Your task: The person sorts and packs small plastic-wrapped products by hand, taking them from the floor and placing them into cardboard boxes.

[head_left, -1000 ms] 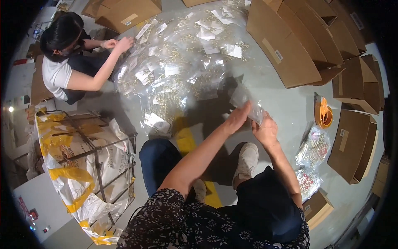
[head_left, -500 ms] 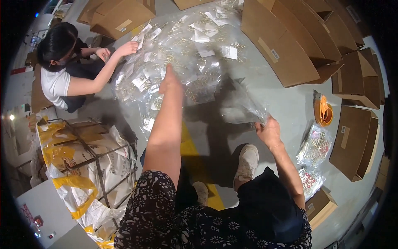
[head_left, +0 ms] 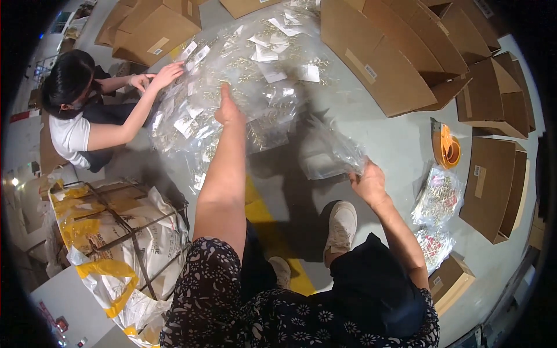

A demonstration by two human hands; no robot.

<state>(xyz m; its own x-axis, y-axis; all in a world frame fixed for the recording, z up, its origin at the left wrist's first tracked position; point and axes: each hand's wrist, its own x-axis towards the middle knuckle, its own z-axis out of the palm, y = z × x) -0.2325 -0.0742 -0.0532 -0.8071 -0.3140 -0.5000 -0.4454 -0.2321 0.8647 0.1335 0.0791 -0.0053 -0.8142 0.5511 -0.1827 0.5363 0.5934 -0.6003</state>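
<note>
Right hand (head_left: 371, 182): bare, fingers (head_left: 354, 176) pressed together, pinching the gathered right-hand edge of a clear, crumpled plastic bag (head_left: 328, 152). From this grip the bag spreads leftward and away from the person, over the smooth grey floor (head_left: 386, 136). One bag or several layers: cannot tell. Contact between its far edge and the floor: also cannot tell.

Left hand (head_left: 231, 111): arm stretched forward, over the near-middle part of a broad, flat heap of clear plastic bags with gold-coloured sprigs and white paper cards (head_left: 255, 75). One digit points away from the person; the other fingers are mostly hidden by the hand itself. Pinching or not: cannot tell. The held bag lies to the right of this hand, well apart from it, and just beside the heap's near right edge.

Surroundings: a co-worker in a white short-sleeved top (head_left: 69, 136) sits low at the heap's left, hands by its edge. Right of the held bag, well apart: an orange ring-shaped roll (head_left: 446, 144), with two clear packets of gold and red contents (head_left: 439, 197) nearer the person. Large open-topped brown cardboard box (head_left: 371, 64) at upper right; yellow floor stripe (head_left: 261, 214) below the left forearm.
</note>
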